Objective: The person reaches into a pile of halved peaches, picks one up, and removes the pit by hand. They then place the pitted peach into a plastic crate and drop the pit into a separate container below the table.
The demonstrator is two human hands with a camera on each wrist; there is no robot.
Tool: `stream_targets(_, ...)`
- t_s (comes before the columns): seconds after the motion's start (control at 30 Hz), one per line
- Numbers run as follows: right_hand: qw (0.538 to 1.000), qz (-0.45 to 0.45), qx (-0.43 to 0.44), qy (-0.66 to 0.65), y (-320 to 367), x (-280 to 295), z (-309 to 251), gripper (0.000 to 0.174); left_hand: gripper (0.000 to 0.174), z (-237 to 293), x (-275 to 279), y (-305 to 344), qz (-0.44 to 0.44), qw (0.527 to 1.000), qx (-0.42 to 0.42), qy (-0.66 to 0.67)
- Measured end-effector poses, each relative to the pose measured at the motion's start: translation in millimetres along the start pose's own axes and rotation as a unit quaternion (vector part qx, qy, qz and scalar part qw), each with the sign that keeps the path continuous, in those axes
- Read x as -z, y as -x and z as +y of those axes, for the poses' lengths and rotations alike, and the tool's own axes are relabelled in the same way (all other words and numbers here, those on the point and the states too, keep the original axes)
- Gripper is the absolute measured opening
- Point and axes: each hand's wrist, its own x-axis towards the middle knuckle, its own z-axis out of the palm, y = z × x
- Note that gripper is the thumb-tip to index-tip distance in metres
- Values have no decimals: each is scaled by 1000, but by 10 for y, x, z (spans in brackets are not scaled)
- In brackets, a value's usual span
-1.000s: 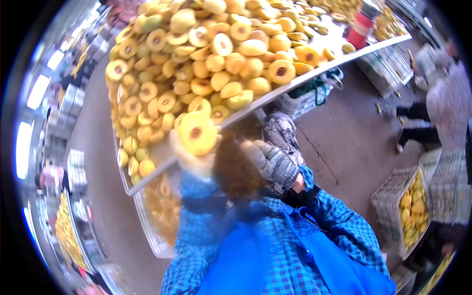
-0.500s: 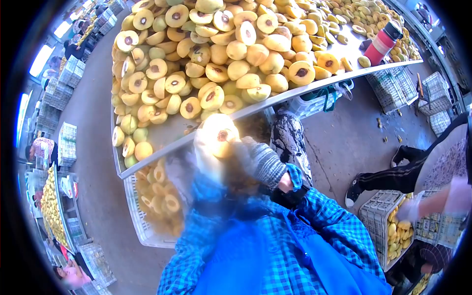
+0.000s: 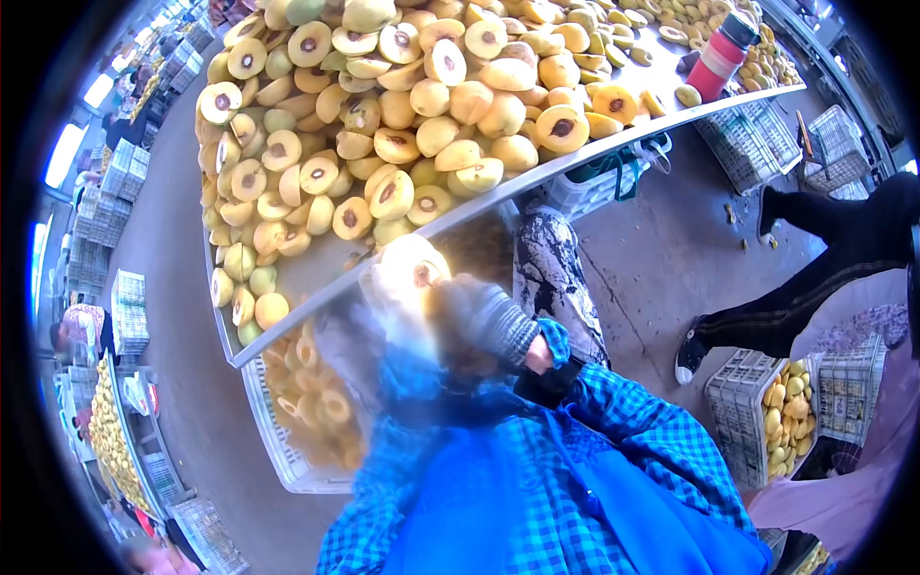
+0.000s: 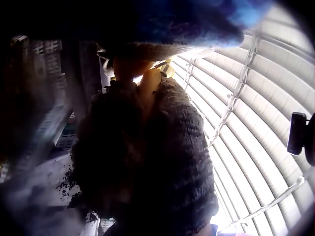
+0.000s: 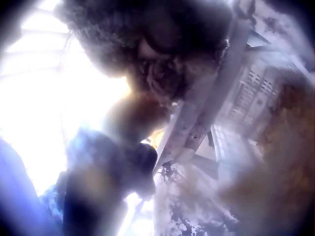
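Observation:
My left hand (image 3: 388, 297), pale and washed out by glare, holds a halved yellow peach (image 3: 420, 266) in front of the table's near edge, its cut face and brown pit showing. Right beside it is my right hand (image 3: 489, 316) in a grey knit glove, its fingers curled and reaching to the pit. Whatever those fingers grip is hidden; I cannot tell what it is. In the left wrist view a knit glove (image 4: 182, 152) stands dark against the light. The right wrist view is blurred, with a dark gloved hand (image 5: 162, 73) above.
Many halved peaches (image 3: 450, 105) are heaped on the metal table (image 3: 316, 292). Below its edge stands a white crate (image 3: 264, 417) with more halves. A red bottle (image 3: 714, 67) is at the back right. Right of me are a fruit crate (image 3: 738, 407) and a person's leg (image 3: 786, 307).
My left hand has drawn the peach half rightward from the tabletop's edge to my right hand. The right hand stays near its place. The person at right has come closer.

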Motion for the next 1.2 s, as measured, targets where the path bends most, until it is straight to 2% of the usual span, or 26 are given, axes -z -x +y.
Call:
stream_targets(0.27, 992, 122, -21, 18, -106, 313, -322, 39, 38, -1, -80, 23, 3, 996, -63, -65)
stream_targets(0.37, 971, 225, -25, 78, -133, 263, -316, 30, 37, -9, -112, 21, 2, 994, -79, -80)
stream_targets(0.47, 986, 163, 3, 29, -120, 358, -239, 30, 36, -17, -119, 8, 1, 992, -90, -89)
stream_targets(0.57, 986, 152, 57, 38, -132, 401, -160, 31, 35, -16, -130, 2, 0, 990, -100, -99)
stream_targets(0.67, 994, 94, 46, 38, -141, 505, -186, 34, 34, -6, -122, 1, 4, 988, -110, -107)
stream_targets(0.77, 990, 86, 11, -111, -140, 440, -215, 40, 34, -10, -140, -8, 5, 986, -122, -115)
stream_targets(0.87, 985, 173, 20, 19, -128, 309, -297, 39, 33, 10, -141, -12, 8, 983, -134, -125)
stream_targets(0.9, 989, 150, -7, -4, -146, 291, -288, 41, 33, 9, -148, -19, 9, 982, -137, -128)
stream_targets(1.0, 990, 95, -98, 36, -117, 306, -398, 44, 35, -6, -178, 5, 25, 981, -134, -138)
stream_targets(1.13, 993, 105, -41, 43, -50, 29, -217, 46, 35, 56, -300, 74, 59, 983, -85, -151)
stream_targets(1.2, 993, 101, -43, 36, -66, 18, -217, 46, 35, 83, -312, 75, 52, 967, -117, -220)
